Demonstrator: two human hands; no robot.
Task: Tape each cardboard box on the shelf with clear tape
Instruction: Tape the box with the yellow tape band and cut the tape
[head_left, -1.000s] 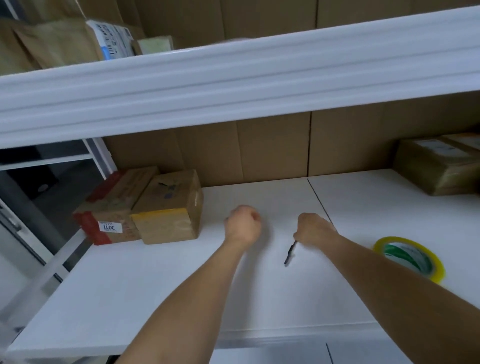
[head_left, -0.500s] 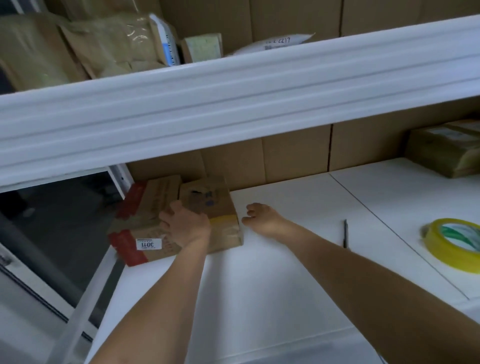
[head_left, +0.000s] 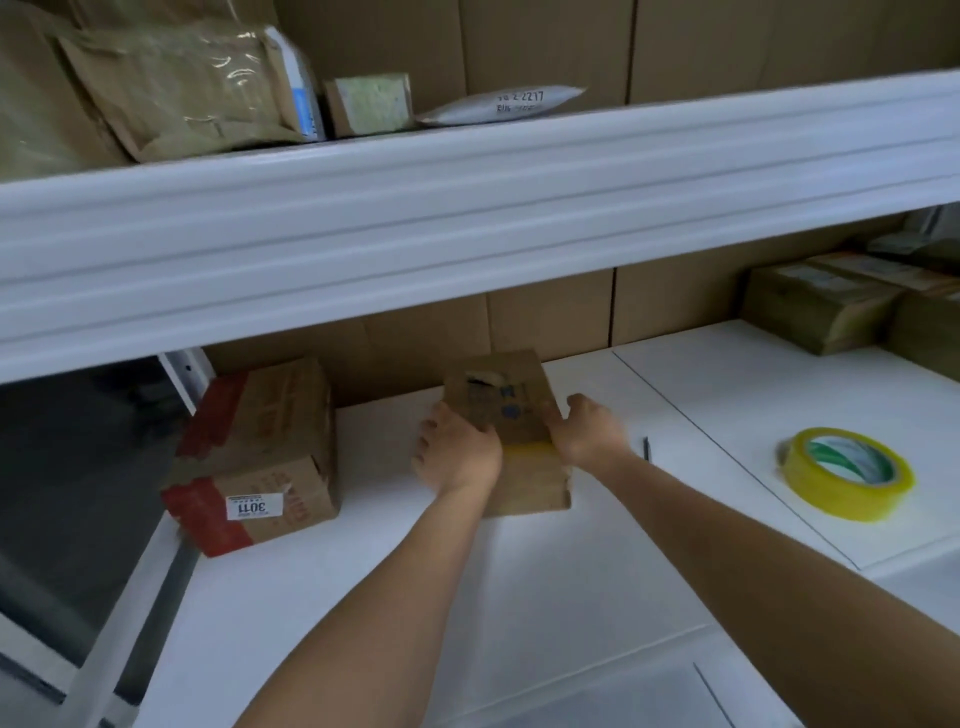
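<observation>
Gripping: both hands clasp the small cardboard box (head_left: 511, 415), one on each side.
Left hand (head_left: 457, 454): wraps the box's left edge, fingers curled onto its top face, thumb side down along the near-left corner.
Right hand (head_left: 584, 434): clasps the box's right edge, fingers bent over the top, wrist just beside the near-right corner.
Small cardboard box: plain brown, with dark and blue printed marks on top and a yellow band across its near end; its near end sits on the white shelf (head_left: 545, 571), between the two hands, and whether the far end is raised cannot be told.
Pen-like tool (head_left: 647, 449): a thin dark stick lying on the shelf just right of the right wrist, apart from the box.
Larger box (head_left: 260, 447): brown with red tape bands and a white label on its near face, resting at the shelf's left end, near the small box but not touching it.
Tape roll (head_left: 848, 473): yellowish clear tape lying flat on the shelf, well to the right of the hands.
Wrapped parcels (head_left: 831, 306): stacked at the far right against the cardboard backing.
Upper shelf (head_left: 467, 208): a white beam above, carrying a brown padded envelope (head_left: 182, 88), a small box and a white mailer (head_left: 504, 106).
</observation>
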